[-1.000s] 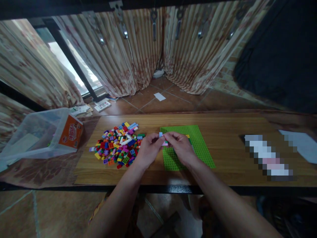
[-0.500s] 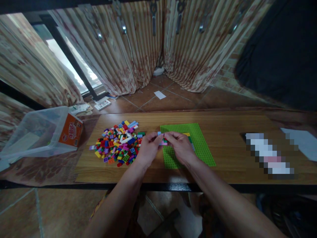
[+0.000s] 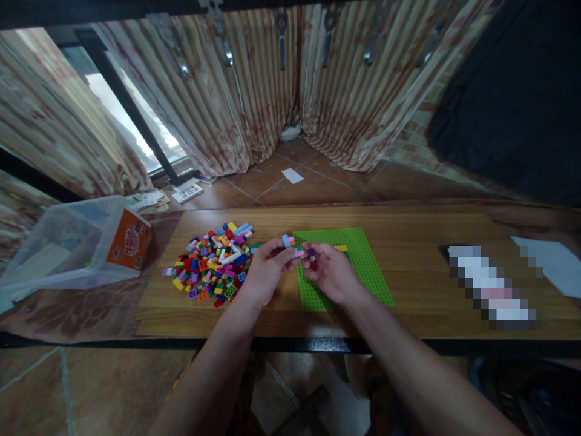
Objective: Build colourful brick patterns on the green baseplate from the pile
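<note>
My left hand is closed on a small cluster of joined toy bricks, with light blue, pink, green and orange showing. My right hand has its fingers curled around small dark purple and red bricks, close beside that cluster. Both hands are over the left part of a green studded baseplate. On the plate, a yellow brick shows behind my right hand, which hides most of what stands there. Left of my left hand lies a heap of mixed toy bricks.
The wooden tabletop carries everything here. A clear plastic box with an orange label lies at the left. A blurred-out object and white paper are at the right. Striped curtains hang beyond.
My hands have moved slightly apart. The brick cluster now shows more plainly in my left fingers, and purple and red bricks have come into view in my right fingers, which have turned upward.
</note>
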`<state>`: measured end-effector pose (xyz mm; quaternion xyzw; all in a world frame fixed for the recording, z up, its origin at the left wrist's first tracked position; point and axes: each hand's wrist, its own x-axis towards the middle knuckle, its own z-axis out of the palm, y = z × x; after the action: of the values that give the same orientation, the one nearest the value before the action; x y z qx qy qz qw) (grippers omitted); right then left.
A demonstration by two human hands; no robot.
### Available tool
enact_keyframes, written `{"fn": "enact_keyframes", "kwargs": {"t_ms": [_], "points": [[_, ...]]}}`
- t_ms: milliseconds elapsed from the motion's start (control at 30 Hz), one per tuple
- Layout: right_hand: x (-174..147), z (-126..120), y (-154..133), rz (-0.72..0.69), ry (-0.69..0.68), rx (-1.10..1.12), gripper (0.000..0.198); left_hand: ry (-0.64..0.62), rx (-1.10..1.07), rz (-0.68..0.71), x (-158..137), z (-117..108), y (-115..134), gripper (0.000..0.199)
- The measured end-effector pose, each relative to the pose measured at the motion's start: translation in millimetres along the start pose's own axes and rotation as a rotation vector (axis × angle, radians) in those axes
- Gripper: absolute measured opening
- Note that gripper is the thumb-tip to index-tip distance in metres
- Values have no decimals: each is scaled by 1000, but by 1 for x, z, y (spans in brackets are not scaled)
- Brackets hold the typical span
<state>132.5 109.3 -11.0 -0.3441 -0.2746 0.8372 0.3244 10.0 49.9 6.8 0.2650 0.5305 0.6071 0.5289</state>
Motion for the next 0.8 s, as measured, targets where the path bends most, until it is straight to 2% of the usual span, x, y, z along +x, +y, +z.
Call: {"fn": "enact_keyframes", "kwargs": {"t_ms": [133,233,367,467,633,800], "points": [[-5,7,4,-102,-66,-163,25,-22,12,11,1,-1,0,23],[-5,7,9,-170,-44,-231,29,-27,53,30,1,0,-1,20],[-2,4,12,-182,-22,-241,29,-40,104,84,0,2,-1,17],[-2,2,11,-173,-35,-226,30,-40,127,97,1,1,-2,16],[-1,1,10,-86,-95,-124,27,-69,83,31,1,-3,-2,18],[1,2,6,-17,-5,-36,17,-75,58,-7,-1,-3,3,20]]}}
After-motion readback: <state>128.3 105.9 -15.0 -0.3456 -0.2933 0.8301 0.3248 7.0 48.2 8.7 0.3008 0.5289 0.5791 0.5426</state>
